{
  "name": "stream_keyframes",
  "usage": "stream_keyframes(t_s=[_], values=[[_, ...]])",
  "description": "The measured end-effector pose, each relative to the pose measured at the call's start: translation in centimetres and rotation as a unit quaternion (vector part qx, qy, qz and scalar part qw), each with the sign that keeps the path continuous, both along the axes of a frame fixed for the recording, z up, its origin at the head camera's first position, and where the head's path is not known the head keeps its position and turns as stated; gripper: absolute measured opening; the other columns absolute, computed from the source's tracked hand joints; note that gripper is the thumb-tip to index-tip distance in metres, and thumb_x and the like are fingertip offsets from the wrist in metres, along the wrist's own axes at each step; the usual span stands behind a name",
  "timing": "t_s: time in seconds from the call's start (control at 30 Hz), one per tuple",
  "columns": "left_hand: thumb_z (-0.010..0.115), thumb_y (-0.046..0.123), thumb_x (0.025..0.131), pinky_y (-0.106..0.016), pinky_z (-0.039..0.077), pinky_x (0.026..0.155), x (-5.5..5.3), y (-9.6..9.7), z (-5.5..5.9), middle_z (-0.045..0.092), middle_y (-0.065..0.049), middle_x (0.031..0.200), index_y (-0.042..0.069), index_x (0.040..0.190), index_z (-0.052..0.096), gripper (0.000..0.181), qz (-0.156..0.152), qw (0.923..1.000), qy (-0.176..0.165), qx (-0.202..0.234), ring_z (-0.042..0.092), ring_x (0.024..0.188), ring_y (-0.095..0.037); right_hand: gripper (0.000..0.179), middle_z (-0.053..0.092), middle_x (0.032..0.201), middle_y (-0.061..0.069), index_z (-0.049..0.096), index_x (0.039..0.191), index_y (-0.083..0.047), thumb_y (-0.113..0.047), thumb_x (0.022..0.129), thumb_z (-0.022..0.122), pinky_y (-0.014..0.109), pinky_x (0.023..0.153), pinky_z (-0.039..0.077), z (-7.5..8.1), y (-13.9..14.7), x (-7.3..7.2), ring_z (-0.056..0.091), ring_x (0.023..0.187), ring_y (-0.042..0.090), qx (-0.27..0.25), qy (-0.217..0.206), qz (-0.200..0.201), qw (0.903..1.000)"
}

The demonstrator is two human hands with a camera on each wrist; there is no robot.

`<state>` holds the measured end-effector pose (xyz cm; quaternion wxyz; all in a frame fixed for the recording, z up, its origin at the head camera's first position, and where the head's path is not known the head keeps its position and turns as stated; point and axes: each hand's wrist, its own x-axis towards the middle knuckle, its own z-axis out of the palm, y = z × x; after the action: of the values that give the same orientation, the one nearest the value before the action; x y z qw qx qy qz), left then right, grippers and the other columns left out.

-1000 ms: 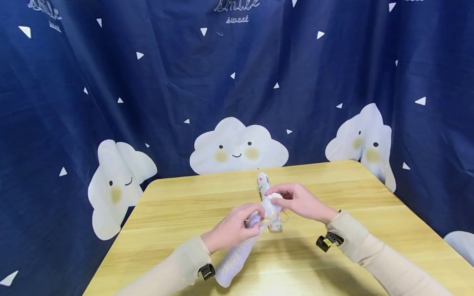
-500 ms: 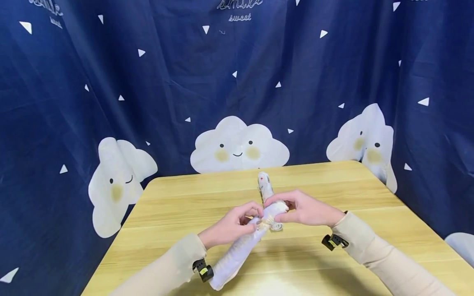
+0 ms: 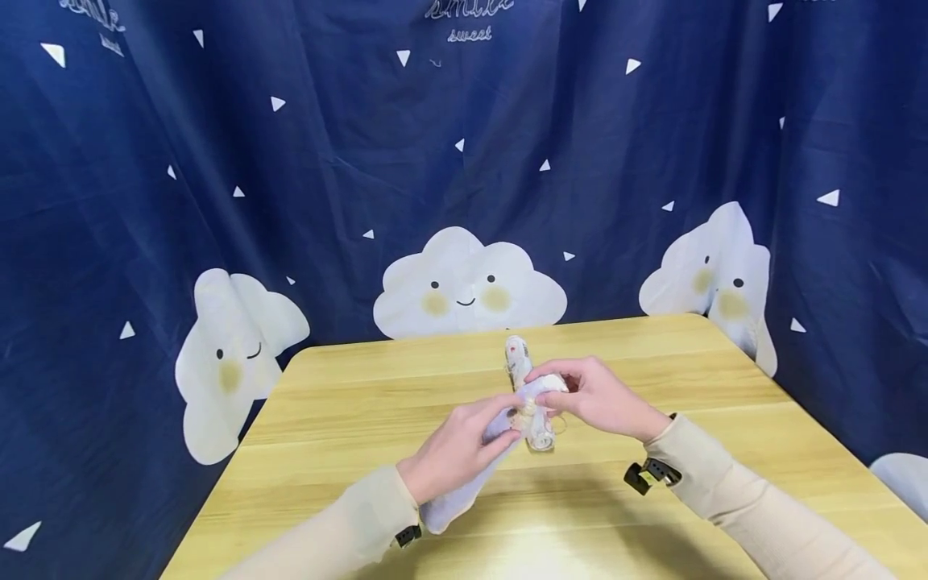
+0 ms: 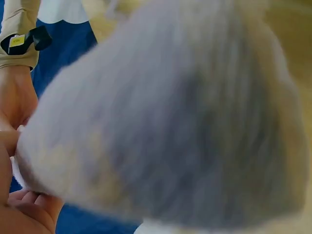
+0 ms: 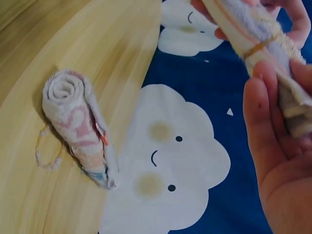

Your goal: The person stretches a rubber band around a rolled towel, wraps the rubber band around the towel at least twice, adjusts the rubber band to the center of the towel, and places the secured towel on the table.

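Both hands [image 3: 460,445] [image 3: 598,400] grip a lavender rolled cloth [image 4: 161,117] crossed by a tan band [image 5: 261,46].

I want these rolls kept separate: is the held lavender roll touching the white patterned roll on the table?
Apart. The right wrist view shows table and blue curtain between the lavender roll and the white patterned roll.

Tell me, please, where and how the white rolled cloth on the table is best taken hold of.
I would grip the white rolled cloth at mid-length, coming from above and closing on its two long sides. It lies lengthwise on the table, looks slim, and its spiral end shows wound layers that a light squeeze should help keep together.
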<state>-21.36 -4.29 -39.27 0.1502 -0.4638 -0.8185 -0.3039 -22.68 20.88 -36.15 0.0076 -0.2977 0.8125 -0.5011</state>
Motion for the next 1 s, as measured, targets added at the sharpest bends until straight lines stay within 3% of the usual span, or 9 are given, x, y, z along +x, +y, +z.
stream_keyframes(t_s=[0.2,0.3,0.4,0.57,0.77,1.0], values=[[0.062,0.024,0.101,-0.026,0.055,0.092,0.0,0.1,0.7,0.068,-0.005,0.126,0.012,0.131,0.06,0.033,0.032,0.997,0.014,-0.069,0.066,0.113,-0.013,0.02,0.074,0.095,0.008,0.072,0.113,-0.011,-0.006,0.094,0.068,0.036,0.066,0.061,-0.8,-0.4,0.0,0.072,0.076,0.033,-0.017,-0.024,-0.027,0.9992],[0.062,0.024,0.101,-0.023,0.055,0.087,-0.1,0.2,0.9,0.069,-0.003,0.12,0.013,0.127,0.061,0.028,0.034,0.9943,0.014,-0.1,0.066,0.104,-0.01,0.021,0.074,0.096,0.01,0.073,0.111,-0.011,-0.003,0.093,0.066,0.035,0.066,0.062,-1.3,-0.5,-0.2,0.072,0.078,0.032,-0.02,-0.033,-0.031,0.9988],[0.062,0.022,0.101,-0.016,0.05,0.072,-0.3,0.2,1.0,0.066,0.003,0.104,0.015,0.117,0.061,0.018,0.029,0.9928,0.011,-0.116,0.06,0.084,-0.005,0.02,0.074,0.098,0.011,0.073,0.11,-0.01,-0.002,0.092,0.066,0.035,0.065,0.061,-1.6,-0.6,-0.4,0.071,0.077,0.026,-0.016,-0.022,-0.028,0.9992],[0.064,0.017,0.096,-0.012,0.038,0.055,-0.5,0.1,0.9,0.052,0.007,0.084,0.015,0.101,0.058,0.008,0.015,0.9934,-0.005,-0.113,0.046,0.067,-0.004,0.021,0.074,0.098,0.008,0.074,0.108,-0.012,-0.001,0.091,0.066,0.035,0.064,0.061,-1.6,-0.9,-0.6,0.069,0.074,0.019,-0.004,0.0,-0.014,0.9999],[0.066,0.011,0.089,-0.013,0.036,0.057,-0.8,0.1,0.1,0.046,0.006,0.079,0.016,0.089,0.051,0.016,-0.001,0.9963,-0.018,-0.085,0.044,0.069,-0.006,0.021,0.075,0.095,0.009,0.073,0.109,-0.007,0.0,0.091,0.065,0.035,0.065,0.061,-1.5,-0.9,-0.8,0.069,0.075,0.017,0.002,-0.007,0.004,1.0],[0.065,0.013,0.093,-0.009,0.035,0.057,-0.5,-0.1,-0.6,0.046,0.006,0.081,0.017,0.084,0.046,0.022,-0.015,0.997,0.028,-0.071,0.043,0.068,-0.003,0.02,0.074,0.096,0.013,0.072,0.112,-0.002,-0.001,0.093,0.065,0.036,0.066,0.062,-1.0,-0.4,-1.1,0.071,0.077,0.021,-0.013,-0.034,0.014,0.9993]])
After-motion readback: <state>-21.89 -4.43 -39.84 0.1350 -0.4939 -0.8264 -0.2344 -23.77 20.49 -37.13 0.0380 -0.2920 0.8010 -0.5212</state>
